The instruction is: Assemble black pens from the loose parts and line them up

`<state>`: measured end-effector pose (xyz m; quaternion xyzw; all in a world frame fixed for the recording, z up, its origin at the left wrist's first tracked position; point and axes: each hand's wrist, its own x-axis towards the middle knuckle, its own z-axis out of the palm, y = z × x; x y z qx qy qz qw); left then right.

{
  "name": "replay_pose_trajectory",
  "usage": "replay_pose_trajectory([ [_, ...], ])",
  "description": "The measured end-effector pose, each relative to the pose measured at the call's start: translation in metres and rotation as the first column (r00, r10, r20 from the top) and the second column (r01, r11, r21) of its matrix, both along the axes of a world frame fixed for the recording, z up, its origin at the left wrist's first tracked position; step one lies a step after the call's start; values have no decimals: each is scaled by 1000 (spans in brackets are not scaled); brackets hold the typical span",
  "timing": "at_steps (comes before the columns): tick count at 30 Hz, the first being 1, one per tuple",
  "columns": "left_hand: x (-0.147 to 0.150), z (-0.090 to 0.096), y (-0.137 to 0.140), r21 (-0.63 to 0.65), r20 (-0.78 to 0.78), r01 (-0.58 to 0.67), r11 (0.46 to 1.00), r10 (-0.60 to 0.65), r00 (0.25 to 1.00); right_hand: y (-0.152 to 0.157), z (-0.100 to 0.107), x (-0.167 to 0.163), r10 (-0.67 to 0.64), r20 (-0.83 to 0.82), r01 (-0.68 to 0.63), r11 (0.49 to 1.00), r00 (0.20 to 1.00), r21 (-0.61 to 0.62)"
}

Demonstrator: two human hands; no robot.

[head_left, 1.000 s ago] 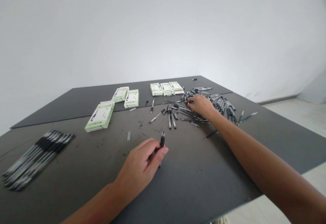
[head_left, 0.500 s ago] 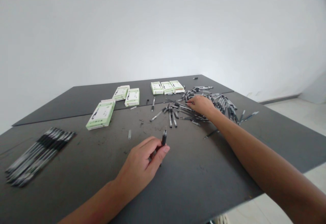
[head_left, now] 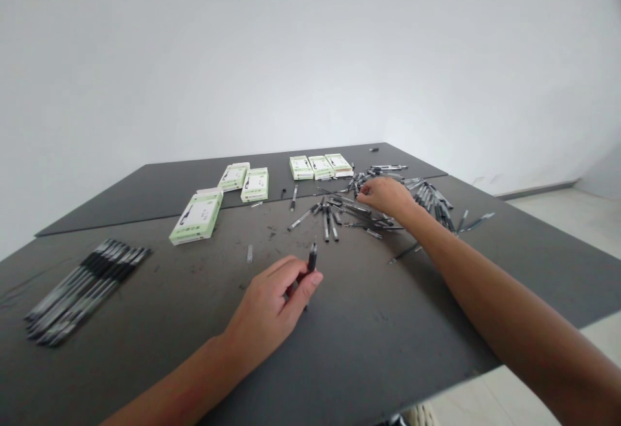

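My left hand (head_left: 274, 297) pinches a gel pen (head_left: 312, 259) between thumb and fingers. The pen stands upright with its bare tip pointing up and its dark grip section showing above my fingers; most of the barrel is hidden by the hand. Reaching to the far right, my right hand (head_left: 385, 196) is over a loose heap of pens and pen parts (head_left: 431, 203), thumb and forefinger drawn together. Whatever they pinch is too small to make out. Between the hands, several clear barrels with black ends (head_left: 326, 222) lie at the heap's near side.
A row of assembled pens (head_left: 87, 293) lies at the left. Three green-and-white pen boxes (head_left: 196, 218) sit left of centre, and three more boxes (head_left: 321, 167) stand side by side farther back. A small clear cap piece (head_left: 250, 254) rests on the dark table (head_left: 378, 348).
The view has shifted slightly, so the table's things appear a little farther right. Both hands stay almost where they were, the left still holding the pen.
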<state>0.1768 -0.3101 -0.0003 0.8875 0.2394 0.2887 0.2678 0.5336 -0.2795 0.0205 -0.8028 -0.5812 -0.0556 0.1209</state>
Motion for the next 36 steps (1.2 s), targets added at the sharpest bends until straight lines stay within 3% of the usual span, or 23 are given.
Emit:
replay_pose_trajectory([
  [5,0,0,-1,-8,2,-6,1000,6,1000,-6,21,-28,165,-162,-152,984,973,89],
  [9,0,-1,-1,-15,7,-20,1000,20,1000,-20,26,-74,379,-316,-363,925,870,113],
  [10,0,-2,-1,-17,15,-21,1000,21,1000,-24,26,-86,428,-407,-411,902,807,133],
  [11,1,-2,0,-21,23,-18,1000,19,1000,-29,26,-96,461,-562,-445,878,687,177],
  [13,1,-2,1,-32,42,-10,999,11,999,-38,26,-115,435,-818,-440,861,377,255],
  [15,1,-3,2,-40,55,-5,999,7,998,-45,25,-127,352,-928,-391,876,117,283],
  [18,2,-3,2,-43,80,-2,999,6,997,-48,21,-136,268,-962,-296,915,-60,273],
  [22,3,-2,1,-55,104,3,999,2,995,-46,16,-138,200,-961,-178,956,-189,234],
  [27,3,-3,1,-82,104,2,997,6,995,-48,15,-140,119,-939,-202,960,-322,192],
  [36,4,0,2,-105,130,-20,994,34,991,-55,18,-147,69,-925,-312,930,-375,196],
])
